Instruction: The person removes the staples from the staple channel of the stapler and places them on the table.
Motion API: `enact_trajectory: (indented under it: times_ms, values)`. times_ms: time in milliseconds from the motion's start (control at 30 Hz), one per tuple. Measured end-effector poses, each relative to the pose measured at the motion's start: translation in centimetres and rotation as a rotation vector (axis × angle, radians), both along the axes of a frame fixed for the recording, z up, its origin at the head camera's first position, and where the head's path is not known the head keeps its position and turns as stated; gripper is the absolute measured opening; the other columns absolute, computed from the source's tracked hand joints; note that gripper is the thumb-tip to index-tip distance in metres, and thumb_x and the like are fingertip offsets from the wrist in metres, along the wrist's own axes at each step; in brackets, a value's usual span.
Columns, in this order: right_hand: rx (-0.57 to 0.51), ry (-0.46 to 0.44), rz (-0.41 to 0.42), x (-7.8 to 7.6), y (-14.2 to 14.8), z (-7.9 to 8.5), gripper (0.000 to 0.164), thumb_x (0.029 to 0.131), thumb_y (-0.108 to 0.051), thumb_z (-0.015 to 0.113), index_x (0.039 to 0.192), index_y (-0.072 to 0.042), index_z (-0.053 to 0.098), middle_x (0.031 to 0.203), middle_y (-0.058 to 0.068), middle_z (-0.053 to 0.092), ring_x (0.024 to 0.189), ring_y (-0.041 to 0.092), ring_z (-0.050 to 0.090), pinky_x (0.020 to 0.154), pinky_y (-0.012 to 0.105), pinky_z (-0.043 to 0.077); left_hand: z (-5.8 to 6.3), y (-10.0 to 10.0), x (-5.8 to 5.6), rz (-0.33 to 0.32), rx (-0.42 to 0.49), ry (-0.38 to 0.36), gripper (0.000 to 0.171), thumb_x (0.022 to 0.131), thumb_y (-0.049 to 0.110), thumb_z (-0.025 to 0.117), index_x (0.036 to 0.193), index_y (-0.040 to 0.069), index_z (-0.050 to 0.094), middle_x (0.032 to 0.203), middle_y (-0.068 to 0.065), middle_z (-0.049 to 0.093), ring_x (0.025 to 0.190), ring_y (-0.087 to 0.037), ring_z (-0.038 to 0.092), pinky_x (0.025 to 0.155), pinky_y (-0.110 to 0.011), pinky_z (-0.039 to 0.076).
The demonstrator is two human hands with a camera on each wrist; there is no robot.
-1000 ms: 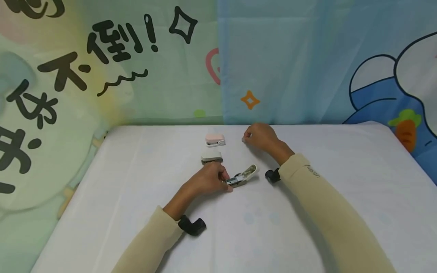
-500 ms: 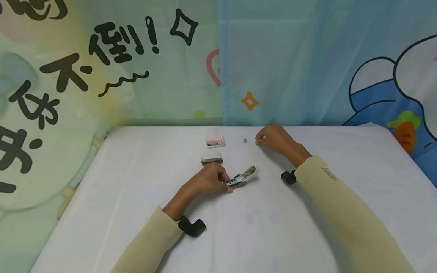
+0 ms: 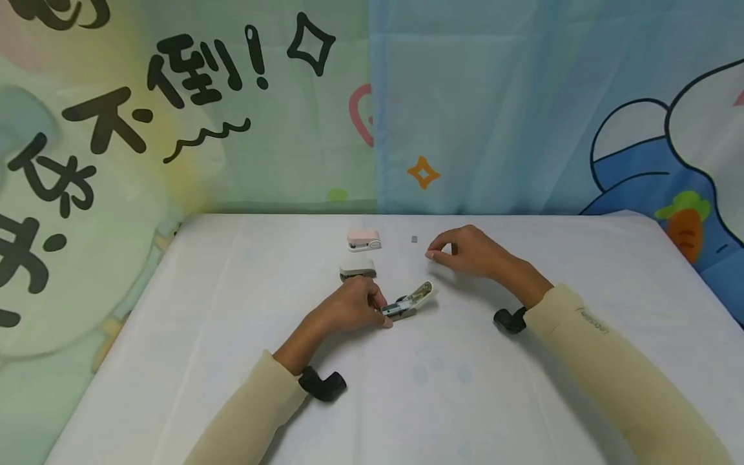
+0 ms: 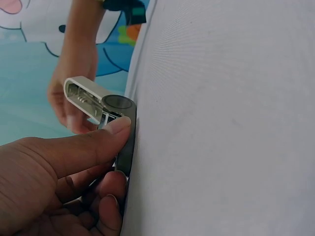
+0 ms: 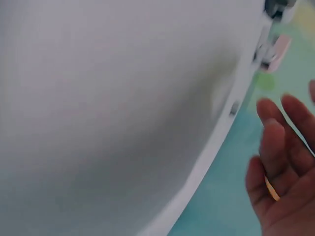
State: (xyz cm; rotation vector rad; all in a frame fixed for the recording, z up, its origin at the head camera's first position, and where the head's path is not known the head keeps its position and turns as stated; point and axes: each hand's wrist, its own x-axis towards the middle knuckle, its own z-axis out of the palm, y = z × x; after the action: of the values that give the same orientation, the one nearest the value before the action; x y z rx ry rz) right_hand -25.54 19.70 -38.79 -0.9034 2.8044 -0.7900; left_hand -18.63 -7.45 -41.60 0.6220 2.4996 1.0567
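My left hand [image 3: 351,303] pinches the base of a white-and-grey stapler [image 3: 407,302] on the table, its top arm swung up and its metal magazine exposed. In the left wrist view the thumb presses beside the hinge of the stapler [image 4: 86,96]. My right hand [image 3: 473,250] hovers over the table to the right, fingers loosely bent and holding nothing. Seen from the right wrist, the fingers of that hand [image 5: 285,157] are spread apart. A small grey piece [image 3: 414,239], like a short staple strip, lies just beyond its fingertips.
Behind my left hand sits another white stapler [image 3: 357,267], partly covered by the hand. Farther back is a pink-and-white stapler [image 3: 363,241]. A white cloth covers the table [image 3: 279,271], whose back edge meets a printed curtain [image 3: 476,116].
My right hand has drawn right and then toward me, away from the small grey piece, which is now uncovered. Its fingers have parted. The left hand still holds the stapler in place.
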Motion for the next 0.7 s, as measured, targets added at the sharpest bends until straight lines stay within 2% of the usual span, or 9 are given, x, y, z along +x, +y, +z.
enact_trajectory:
  times_ms: [67, 133, 233, 300, 400, 700]
  values:
    - [-0.043, -0.077, 0.048, 0.9, -0.4, 0.2, 0.026, 0.095, -0.031, 0.065, 0.107, -0.010, 0.074, 0.097, -0.001, 0.070, 0.060, 0.014, 0.052, 0.055, 0.032, 0.044, 0.1, 0.0, 0.0, 0.001, -0.001, 0.002, 0.020, 0.073, 0.015, 0.087, 0.084, 0.008, 0.071, 0.074, 0.001, 0.063, 0.066, -0.012, 0.055, 0.059, -0.027, 0.046]
    - [-0.083, -0.163, 0.089, 1.8, -0.6, 0.4, 0.029, 0.094, -0.033, 0.066, 0.110, -0.010, 0.073, 0.097, -0.002, 0.070, 0.062, 0.014, 0.054, 0.055, 0.031, 0.044, 0.2, 0.0, 0.0, -0.002, -0.003, 0.006, 0.020, 0.073, 0.015, 0.087, 0.083, 0.009, 0.071, 0.073, 0.001, 0.063, 0.066, -0.012, 0.054, 0.058, -0.027, 0.045]
    - [-0.130, -0.290, 0.141, 2.7, -0.6, 0.7, 0.031, 0.091, -0.031, 0.069, 0.113, -0.008, 0.072, 0.092, -0.001, 0.069, 0.066, 0.018, 0.058, 0.057, 0.030, 0.045, 0.2, 0.1, 0.0, -0.013, -0.002, 0.009, 0.019, 0.073, 0.015, 0.087, 0.083, 0.008, 0.072, 0.072, 0.002, 0.063, 0.065, -0.011, 0.053, 0.057, -0.026, 0.044]
    - [-0.150, -0.341, 0.172, 3.2, -0.5, 0.9, 0.030, 0.089, -0.025, 0.073, 0.112, -0.007, 0.071, 0.091, -0.001, 0.068, 0.069, 0.020, 0.060, 0.058, 0.030, 0.046, 0.2, 0.2, 0.1, -0.018, -0.001, 0.007, 0.019, 0.073, 0.015, 0.087, 0.083, 0.008, 0.072, 0.071, 0.002, 0.063, 0.064, -0.011, 0.053, 0.057, -0.026, 0.044]
    - [-0.166, -0.358, 0.209, 3.7, -0.3, 1.3, 0.027, 0.087, -0.019, 0.075, 0.111, -0.007, 0.072, 0.092, 0.000, 0.067, 0.071, 0.019, 0.060, 0.058, 0.030, 0.047, 0.2, 0.3, 0.1, -0.020, 0.005, 0.006, 0.019, 0.073, 0.015, 0.087, 0.083, 0.008, 0.072, 0.071, 0.002, 0.063, 0.064, -0.011, 0.053, 0.056, -0.026, 0.044]
    - [-0.086, -0.330, 0.201, 4.4, 0.1, 1.3, 0.023, 0.090, -0.013, 0.070, 0.112, -0.007, 0.070, 0.094, -0.003, 0.066, 0.074, 0.015, 0.062, 0.061, 0.030, 0.050, 0.0, 0.1, 0.1, -0.003, 0.016, 0.006, 0.021, 0.074, 0.016, 0.086, 0.085, 0.008, 0.071, 0.076, 0.002, 0.062, 0.071, -0.013, 0.055, 0.062, -0.028, 0.046]
